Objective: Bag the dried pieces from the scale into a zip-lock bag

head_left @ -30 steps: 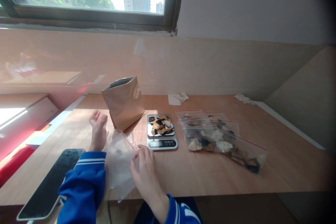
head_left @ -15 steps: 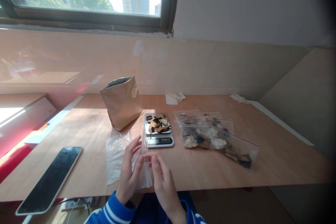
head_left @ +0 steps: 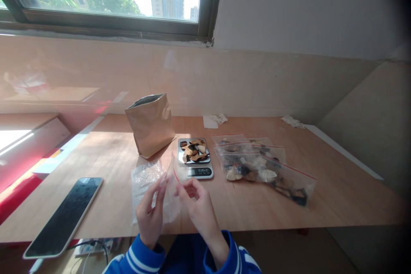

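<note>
With your left hand [head_left: 150,216] and right hand [head_left: 198,205] both pinching the mouth of the empty zip bag [head_left: 170,192] above the table's [head_left: 321,209] near edge, the thin film may slip and stay shut near the scale [head_left: 195,159].

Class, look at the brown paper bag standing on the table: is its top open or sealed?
Open. The brown paper bag stands upright and its dark inside shows at the top.

Scale [head_left: 195,160] display too small to read. Brown bag [head_left: 151,124] contents hidden by its walls. Clear bag [head_left: 170,192] partly covered by both hands. Phone [head_left: 62,217] screen dark; cable [head_left: 93,246] below the counter [head_left: 321,214] runs out of view. Sleeves cut off at bottom edge.
</note>
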Motion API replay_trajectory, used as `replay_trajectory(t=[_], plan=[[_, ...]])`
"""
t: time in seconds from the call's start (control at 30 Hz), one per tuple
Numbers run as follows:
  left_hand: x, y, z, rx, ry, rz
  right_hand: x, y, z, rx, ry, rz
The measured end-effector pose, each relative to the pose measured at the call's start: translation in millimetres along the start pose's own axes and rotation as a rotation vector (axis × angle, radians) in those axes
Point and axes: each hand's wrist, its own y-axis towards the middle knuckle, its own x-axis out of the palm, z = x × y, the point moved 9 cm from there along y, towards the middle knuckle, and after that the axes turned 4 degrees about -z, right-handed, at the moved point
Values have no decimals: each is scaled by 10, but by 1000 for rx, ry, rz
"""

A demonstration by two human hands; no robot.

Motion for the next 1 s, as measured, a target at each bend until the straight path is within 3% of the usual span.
replay_trajectory(t=[0.1, 0.17, 0.23, 0.37, 0.43, 0.6, 0.73, 0.8, 0.87, 1.0], plan=[[-244, 60, -54, -73, 24, 207, -212, 69, 54, -2, -13, 145], [-330, 121, -41, -73, 52, 242, -294, 91, 76, -11, -20, 193], [-324, 180, 28, -10, 71, 172, -289, 97, 63, -33, -14, 175], [-83, 157, 232, 185, 76, -159, -145, 64, -52, -108, 24, 68], [-21, 124, 238, 180, 75, -210, -69, 61, -86, -123, 48, 20], [-8, 168, -87, -124, -50, -58, -24, 142, -58, -117, 141, 23], [185, 191, -360, -405, -290, -129, 20, 223, -31, -115, 174, -38], [210, 220, -378, -448, -349, -144, 26, 257, -14, -103, 153, -73], [86, 287, -326, -382, -310, -53, -24, 295, 9, -86, 96, -53], [-207, 371, -117, -99, -99, 145, -205, 372, 31, -83, 18, 96]])
